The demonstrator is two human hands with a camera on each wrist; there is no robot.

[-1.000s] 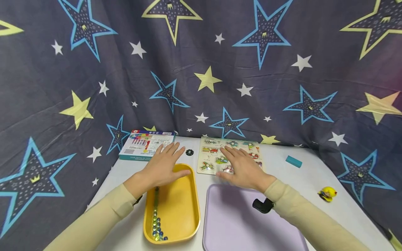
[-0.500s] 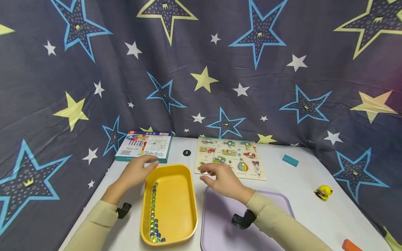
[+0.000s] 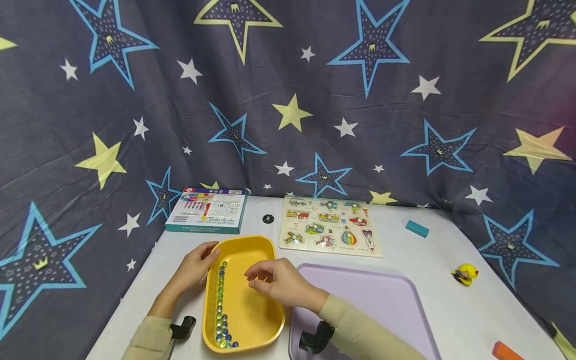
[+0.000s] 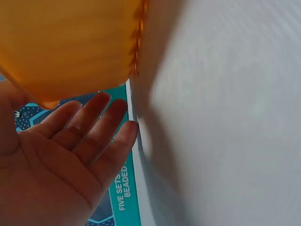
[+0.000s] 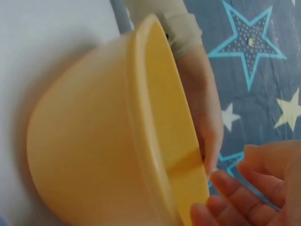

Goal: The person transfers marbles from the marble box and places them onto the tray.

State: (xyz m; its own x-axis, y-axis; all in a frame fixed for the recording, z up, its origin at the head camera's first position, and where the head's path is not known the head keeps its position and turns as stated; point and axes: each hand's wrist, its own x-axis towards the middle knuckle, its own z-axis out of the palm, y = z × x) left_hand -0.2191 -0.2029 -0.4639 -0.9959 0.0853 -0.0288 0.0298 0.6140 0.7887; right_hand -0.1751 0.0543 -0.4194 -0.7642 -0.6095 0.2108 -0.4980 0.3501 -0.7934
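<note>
A yellow tray (image 3: 252, 320) stands on the table with blue and yellow-green glass marbles (image 3: 220, 295) lined along its left side, bunched at the near corner. At the tray's far left corner is my left hand (image 3: 191, 267), thumb right at the rim. The left wrist view shows that hand's fingers (image 4: 101, 141) relaxed and nearly straight, close by the tray's outer wall. My right hand (image 3: 288, 282) hovers over the tray's right half, fingers loosely bent with nothing between them. In the right wrist view its fingertips appear just beyond the tray's rim (image 5: 141, 108).
Right of the yellow tray lies a lilac tray (image 3: 378, 295). Behind are a boxed bead set (image 3: 207, 211), a black chip (image 3: 268, 219) and a picture puzzle board (image 3: 330, 225). A teal block (image 3: 417, 228), yellow duck (image 3: 465, 274) and orange block (image 3: 506, 351) lie at the right.
Both hands have drawn back from their forward, spread pose. The left has come down to the tray's far left corner; the right has moved leftward from near the puzzle board to above the yellow tray.
</note>
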